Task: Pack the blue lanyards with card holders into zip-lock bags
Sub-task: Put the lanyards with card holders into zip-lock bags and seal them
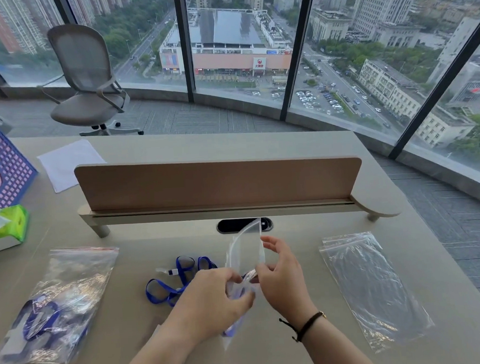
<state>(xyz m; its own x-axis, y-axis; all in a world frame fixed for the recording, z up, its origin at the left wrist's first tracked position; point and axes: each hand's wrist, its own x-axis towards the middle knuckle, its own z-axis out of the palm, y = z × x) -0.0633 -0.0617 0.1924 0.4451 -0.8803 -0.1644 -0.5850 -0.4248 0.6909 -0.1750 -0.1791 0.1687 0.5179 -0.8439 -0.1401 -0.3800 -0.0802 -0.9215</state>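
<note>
Gripping zip-lock bag [244, 254]: left hand [212, 299], right hand [281, 277].

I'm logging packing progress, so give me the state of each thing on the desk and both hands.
Left bag: filled with lanyards, flat on desk.
Held bag: open, partly filled.
Loose lanyard: unpacked, on desk.
Spare bags: empty, stacked flat.
Left hand: gripping held bag.
Right hand: pinching held bag.
Tissue box: open.
</note>
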